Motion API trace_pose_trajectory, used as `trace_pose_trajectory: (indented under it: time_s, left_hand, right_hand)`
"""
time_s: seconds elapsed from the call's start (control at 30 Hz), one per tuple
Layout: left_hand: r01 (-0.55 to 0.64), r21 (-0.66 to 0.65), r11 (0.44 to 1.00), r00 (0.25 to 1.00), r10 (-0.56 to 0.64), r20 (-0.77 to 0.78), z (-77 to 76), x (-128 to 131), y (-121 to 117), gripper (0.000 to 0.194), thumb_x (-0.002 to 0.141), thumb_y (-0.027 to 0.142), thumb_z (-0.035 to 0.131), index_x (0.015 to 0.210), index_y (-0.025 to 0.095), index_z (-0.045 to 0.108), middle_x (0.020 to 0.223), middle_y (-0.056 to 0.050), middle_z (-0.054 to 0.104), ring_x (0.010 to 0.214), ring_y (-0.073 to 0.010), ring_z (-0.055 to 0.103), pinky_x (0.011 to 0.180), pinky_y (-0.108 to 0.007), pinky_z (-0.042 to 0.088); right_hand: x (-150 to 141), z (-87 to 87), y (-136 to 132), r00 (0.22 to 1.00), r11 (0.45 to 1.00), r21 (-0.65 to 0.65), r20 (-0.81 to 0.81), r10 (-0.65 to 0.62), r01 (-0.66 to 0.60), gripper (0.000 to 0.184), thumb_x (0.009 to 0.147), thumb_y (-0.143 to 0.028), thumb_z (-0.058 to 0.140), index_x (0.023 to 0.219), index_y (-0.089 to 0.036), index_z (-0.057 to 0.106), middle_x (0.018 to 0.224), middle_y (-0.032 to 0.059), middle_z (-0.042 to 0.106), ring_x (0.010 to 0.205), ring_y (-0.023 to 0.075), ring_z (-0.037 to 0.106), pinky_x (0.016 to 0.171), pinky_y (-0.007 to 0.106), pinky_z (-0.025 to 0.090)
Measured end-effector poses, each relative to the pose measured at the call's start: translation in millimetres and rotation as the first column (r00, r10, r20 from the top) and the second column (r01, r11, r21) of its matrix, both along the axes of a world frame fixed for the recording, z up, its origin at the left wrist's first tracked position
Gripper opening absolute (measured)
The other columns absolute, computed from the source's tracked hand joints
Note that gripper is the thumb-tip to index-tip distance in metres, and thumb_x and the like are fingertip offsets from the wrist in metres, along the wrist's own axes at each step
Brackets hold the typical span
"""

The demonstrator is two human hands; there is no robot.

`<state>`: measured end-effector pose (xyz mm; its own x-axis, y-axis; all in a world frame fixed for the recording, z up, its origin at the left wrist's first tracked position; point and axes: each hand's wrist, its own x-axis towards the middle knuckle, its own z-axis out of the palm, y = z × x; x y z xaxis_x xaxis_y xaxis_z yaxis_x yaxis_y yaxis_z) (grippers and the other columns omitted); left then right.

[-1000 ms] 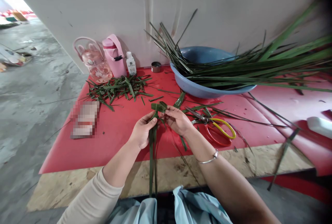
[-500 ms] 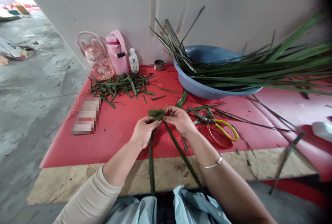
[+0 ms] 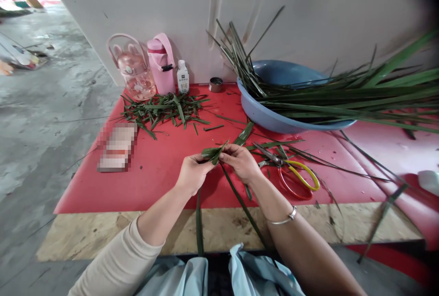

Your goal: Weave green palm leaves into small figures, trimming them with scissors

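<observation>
My left hand point(image 3: 192, 173) and my right hand point(image 3: 240, 162) meet over the red mat point(image 3: 161, 172), both pinching a folded green leaf strip point(image 3: 211, 152). Two long tails of the strip point(image 3: 199, 220) hang from my fingers down across the table's front edge toward my lap, one straight down and one slanting right. A silver bangle sits on my right wrist. Scissors with yellow and red handles point(image 3: 295, 175) lie just right of my right hand.
A blue basin point(image 3: 284, 122) full of long green leaves stands at the back right. A pile of cut leaf scraps point(image 3: 161, 109) lies at the back left, behind it a pink jug point(image 3: 133, 72), a pink flask point(image 3: 161, 65) and a small bottle point(image 3: 183, 77). A blurred flat packet point(image 3: 116, 147) lies left.
One tail of the strip has swung out to the right, away from the other. The folded part between my fingers has been worked flatter. My hands stay in place.
</observation>
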<state>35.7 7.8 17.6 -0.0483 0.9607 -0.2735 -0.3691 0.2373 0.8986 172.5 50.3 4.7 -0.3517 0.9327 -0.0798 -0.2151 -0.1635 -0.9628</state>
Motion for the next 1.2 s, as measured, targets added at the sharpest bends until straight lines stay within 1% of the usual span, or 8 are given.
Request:
trace_pose_trajectory:
  time_s: [0.23,0.5,0.6,0.77,0.87,0.97,1.07,1.2]
  left_hand:
    - [-0.028,0.078,0.997,0.986,0.041,-0.162,-1.6,1.4,-1.3,0.02,0.061,0.024,0.07,0.079,0.016,0.072,0.077,-0.003,0.07,0.075,-0.0159,0.061,0.075,-0.027,0.045]
    - [-0.061,-0.079,0.995,0.995,0.067,0.071,3.7,1.1,1.4,0.026,0.057,0.032,0.074,0.073,0.012,0.07,0.063,-0.003,0.066,0.058,-0.0103,0.057,0.059,-0.021,0.045]
    - [-0.091,-0.209,0.974,0.983,0.122,0.138,6.9,-2.7,6.3,0.026,0.054,0.033,0.076,0.067,0.012,0.066,0.051,0.001,0.06,0.043,-0.0063,0.049,0.046,-0.018,0.04]
    - [-0.155,-0.26,0.953,0.957,0.21,0.199,9.2,-6.6,9.7,0.03,0.051,0.033,0.077,0.066,0.012,0.063,0.052,0.001,0.059,0.043,-0.0066,0.05,0.043,-0.017,0.038]
    - [-0.154,-0.245,0.957,0.959,0.204,0.197,8.7,-7.3,9.5,0.031,0.05,0.034,0.077,0.065,0.012,0.062,0.05,0.003,0.057,0.04,-0.005,0.046,0.042,-0.018,0.037]
    - [-0.125,-0.247,0.961,0.979,0.16,0.127,7.0,-7.4,9.4,0.034,0.053,0.041,0.075,0.066,0.012,0.062,0.05,0.002,0.057,0.039,-0.0055,0.046,0.042,-0.019,0.035]
    - [-0.12,-0.211,0.97,0.993,0.118,-0.024,5.0,-6.0,8.6,0.037,0.055,0.046,0.072,0.069,0.012,0.063,0.052,0.001,0.059,0.038,-0.0057,0.045,0.04,-0.019,0.032]
    - [-0.119,-0.088,0.989,0.975,0.1,-0.197,3.7,-3.7,5.8,0.035,0.059,0.045,0.07,0.069,0.012,0.065,0.051,0.002,0.058,0.04,-0.0051,0.043,0.042,-0.019,0.032]
  right_hand:
    - [-8.8,8.1,-5.8,0.991,0.989,0.132,0.109,-0.075,0.061,0.013,0.069,-0.028,0.064,0.077,-0.018,0.059,0.069,-0.0021,0.057,0.066,0.0112,0.051,0.065,0.024,0.041]
    - [-10.3,14.0,-5.6,0.962,0.962,0.268,0.243,-0.125,0.057,0.01,0.072,-0.027,0.06,0.074,-0.017,0.057,0.066,-0.0012,0.055,0.062,0.0121,0.051,0.062,0.026,0.043]
    - [-7.6,13.3,-5.9,0.959,0.95,0.307,0.247,-0.141,0.06,0.018,0.078,-0.029,0.053,0.092,-0.018,0.054,0.076,0.0011,0.057,0.068,0.013,0.054,0.065,0.027,0.045]
    - [-10.6,15.2,-15.4,0.9,0.823,0.567,0.378,-0.218,-0.039,0.034,0.068,-0.02,0.062,0.099,-0.021,0.048,0.089,0.003,0.054,0.078,0.0148,0.053,0.069,0.027,0.045]
    - [-14.1,16.8,-17.0,0.878,0.765,0.639,0.406,-0.254,-0.074,0.028,0.069,-0.021,0.063,0.095,-0.021,0.052,0.088,0.0037,0.055,0.08,0.0165,0.053,0.071,0.029,0.045]
    - [-12.9,16.2,-13.9,0.877,0.732,0.679,0.384,-0.288,-0.056,0.013,0.08,-0.02,0.051,0.091,-0.023,0.058,0.087,0.0052,0.059,0.084,0.0182,0.055,0.077,0.033,0.045]
    - [-10.0,14.0,-12.1,0.882,0.727,0.686,0.351,-0.315,-0.014,0.02,0.084,-0.017,0.043,0.086,-0.024,0.062,0.086,0.0056,0.061,0.087,0.0189,0.056,0.08,0.034,0.044]
    - [-12.1,11.2,-13.5,0.894,0.794,0.602,0.306,-0.328,0.085,0.017,0.08,-0.015,0.047,0.082,-0.023,0.062,0.085,0.0045,0.063,0.084,0.0181,0.058,0.079,0.033,0.044]
